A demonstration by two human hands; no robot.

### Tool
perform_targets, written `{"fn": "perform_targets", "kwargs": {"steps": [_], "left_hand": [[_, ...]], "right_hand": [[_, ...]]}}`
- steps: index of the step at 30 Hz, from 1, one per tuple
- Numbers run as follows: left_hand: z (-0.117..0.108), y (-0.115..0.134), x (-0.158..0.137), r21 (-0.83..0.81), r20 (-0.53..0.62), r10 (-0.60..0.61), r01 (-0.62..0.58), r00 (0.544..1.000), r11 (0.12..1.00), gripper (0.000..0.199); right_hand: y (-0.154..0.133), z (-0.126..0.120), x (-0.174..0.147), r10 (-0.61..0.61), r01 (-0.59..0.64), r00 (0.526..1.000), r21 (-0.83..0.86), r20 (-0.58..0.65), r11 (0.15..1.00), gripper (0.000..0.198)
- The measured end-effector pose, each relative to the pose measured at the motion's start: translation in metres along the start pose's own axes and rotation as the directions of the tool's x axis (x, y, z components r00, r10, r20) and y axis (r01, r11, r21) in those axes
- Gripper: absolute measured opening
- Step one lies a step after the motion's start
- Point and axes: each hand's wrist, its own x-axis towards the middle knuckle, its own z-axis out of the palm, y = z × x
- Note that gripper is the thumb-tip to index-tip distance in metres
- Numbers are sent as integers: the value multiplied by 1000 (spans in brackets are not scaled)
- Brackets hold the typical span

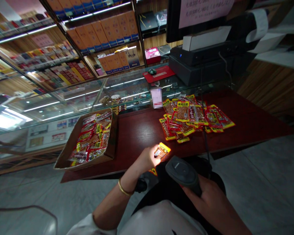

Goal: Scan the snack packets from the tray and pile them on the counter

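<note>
My left hand (pixel 148 159) pinches a yellow and red snack packet (pixel 163 151) above the near edge of the dark red table (pixel 137 130). Light falls brightly on this packet. In my right hand (pixel 208 195) is a black barcode scanner (pixel 182 171), its head pointed toward the lit packet, with the fingers wrapped around its handle. Past the two hands lies a loose pile of similar snack packets (pixel 186 114). At the left a cardboard box (pixel 114 137) holds many more of them. Part of another yellow packet (pixel 153 171) shows below my left hand.
A glass display counter (pixel 88 94) runs behind the table. On it are a red mat (pixel 159 74) and, at the right, a black monitor (pixel 172 23) and printer equipment (pixel 198 62). The scanner's cable (pixel 203 98) crosses the table. Shelves of boxes (pixel 105 31) stand behind.
</note>
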Motion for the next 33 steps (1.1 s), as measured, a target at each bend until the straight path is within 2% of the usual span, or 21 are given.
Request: {"fn": "perform_targets", "kwargs": {"steps": [11,15,21,26,30,33], "left_hand": [[2,10,0,16,12,29,-29,1000,999,21],[3,13,0,-5,54,-12,12,998,1000,23],[3,21,1,-6,81,-3,3,997,1000,22],[4,23,2,-12,107,38,-37,994,999,18],[7,21,1,14,89,15,-16,996,1000,17],[8,21,1,-28,97,45,-42,994,999,23]], "right_hand": [[-2,1,5,9,-9,999,0,-43,1000,32],[4,5,9,56,-56,998,14,3,998,35],[11,7,12,108,-107,993,21,-39,994,40],[3,4,9,110,-113,992,53,57,992,36],[3,2,8,122,-122,993,64,10,990,38],[6,2,7,115,-115,993,56,3,992,37]]}}
